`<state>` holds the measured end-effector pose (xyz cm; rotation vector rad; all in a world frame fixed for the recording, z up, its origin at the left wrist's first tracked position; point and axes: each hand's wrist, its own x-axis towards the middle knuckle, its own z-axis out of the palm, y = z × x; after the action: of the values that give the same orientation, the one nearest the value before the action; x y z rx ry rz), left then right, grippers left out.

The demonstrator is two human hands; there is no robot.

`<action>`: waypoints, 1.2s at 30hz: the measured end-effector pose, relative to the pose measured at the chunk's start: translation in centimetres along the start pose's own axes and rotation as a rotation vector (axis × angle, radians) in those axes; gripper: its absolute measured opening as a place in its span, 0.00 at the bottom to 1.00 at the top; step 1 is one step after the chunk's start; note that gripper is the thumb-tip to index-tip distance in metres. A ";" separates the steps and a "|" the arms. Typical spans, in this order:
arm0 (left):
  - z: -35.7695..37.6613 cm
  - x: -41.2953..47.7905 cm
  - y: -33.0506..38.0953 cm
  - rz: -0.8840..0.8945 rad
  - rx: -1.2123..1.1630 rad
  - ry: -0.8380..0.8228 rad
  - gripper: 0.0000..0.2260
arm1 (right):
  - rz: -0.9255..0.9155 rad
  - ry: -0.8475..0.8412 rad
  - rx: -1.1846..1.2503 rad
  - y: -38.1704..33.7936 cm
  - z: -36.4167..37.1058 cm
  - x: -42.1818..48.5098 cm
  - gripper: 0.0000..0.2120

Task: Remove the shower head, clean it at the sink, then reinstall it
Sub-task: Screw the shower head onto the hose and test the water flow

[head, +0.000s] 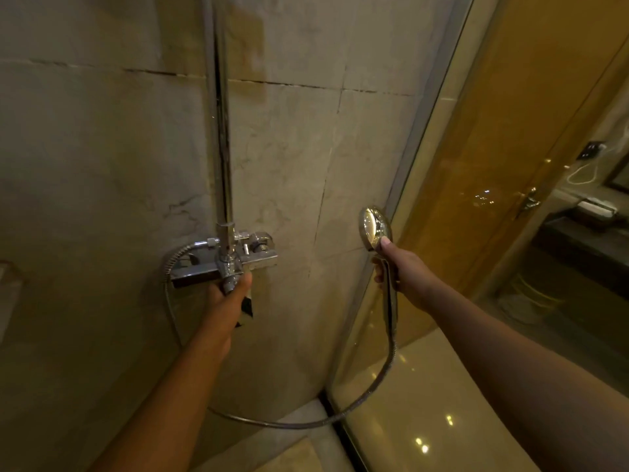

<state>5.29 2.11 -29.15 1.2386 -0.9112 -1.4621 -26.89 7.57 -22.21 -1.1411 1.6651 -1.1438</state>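
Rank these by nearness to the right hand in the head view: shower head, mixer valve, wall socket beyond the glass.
1. Shower head: held in the right hand, just above the thumb.
2. Mixer valve: to the left on the tiled wall, at the left hand.
3. Wall socket: far upper right, beyond the glass.
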 end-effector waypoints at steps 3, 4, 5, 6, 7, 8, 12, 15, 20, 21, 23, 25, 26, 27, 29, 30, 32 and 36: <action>0.1 0.0 0.4 -0.012 0.043 0.000 0.25 | -0.018 -0.029 0.002 -1.3 1.6 0.5 0.30; 0.1 -0.1 0.7 -0.021 0.079 -0.001 0.26 | -0.031 -0.050 0.010 -1.8 2.2 0.6 0.31; 0.1 -0.4 0.9 -0.032 0.117 -0.005 0.26 | -0.045 -0.071 0.025 -2.2 2.7 0.7 0.32; 0.0 -0.6 1.3 -0.040 0.150 -0.011 0.25 | -0.057 -0.094 0.046 -2.6 3.3 0.8 0.32; -0.3 -0.8 1.5 -0.039 0.179 -0.018 0.23 | -0.064 -0.121 0.066 -3.2 4.0 0.9 0.32; -0.5 -1.0 1.8 -0.032 0.210 -0.028 0.21 | -0.069 -0.149 0.082 -3.8 4.6 1.0 0.32; -1.5 -1.9 2.6 -0.002 0.335 -0.017 0.14 | -0.121 -0.249 0.139 -6.2 6.2 1.5 0.37; -1.7 -2.7 3.0 0.130 0.479 0.118 0.10 | -0.128 -0.342 0.207 -8.0 6.8 2.0 0.36; 2.5 -5.2 4.5 0.368 0.524 0.241 0.05 | -0.122 -0.546 0.386 -10.6 6.7 3.3 0.35; 4.1 -5.8 4.8 0.381 0.503 0.191 0.06 | -0.114 -0.586 0.426 -11.1 6.5 3.6 0.36; 7.5 -6.8 5.2 0.387 0.547 0.054 0.08 | -0.088 -0.669 0.515 -12.0 6.0 4.3 0.37; 10.6 -7.6 5.2 0.345 0.631 -0.062 0.13 | -0.064 -0.763 0.594 -12.9 5.6 5.0 0.36; 12.0 -7.9 5.3 0.324 0.637 -0.081 0.15 | -0.049 -0.817 0.625 -13.3 5.4 5.3 0.35; 13.1 -8.1 5.4 0.315 0.631 -0.080 0.16 | -0.037 -0.872 0.649 -13.7 5.2 5.5 0.34; 14.5 -8.5 5.8 0.321 0.641 -0.067 0.14 | -0.033 -0.975 0.677 -14.3 5.0 5.6 0.31; 14.8 -8.7 6.2 0.328 0.653 -0.067 0.12 | -0.044 -1.017 0.685 -14.5 5.0 5.5 0.29; 15.2 -8.7 7.1 0.337 0.649 -0.077 0.11 | -0.079 -1.064 0.698 -15.0 4.9 5.3 0.26; 15.3 -8.4 9.1 0.329 0.526 -0.115 0.08 | -0.069 -1.000 0.743 -17.1 5.0 4.9 0.28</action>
<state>-7.77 7.34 -15.34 1.3002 -1.5672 -1.0693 -19.55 -1.46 -7.84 -0.9959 0.3790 -0.8610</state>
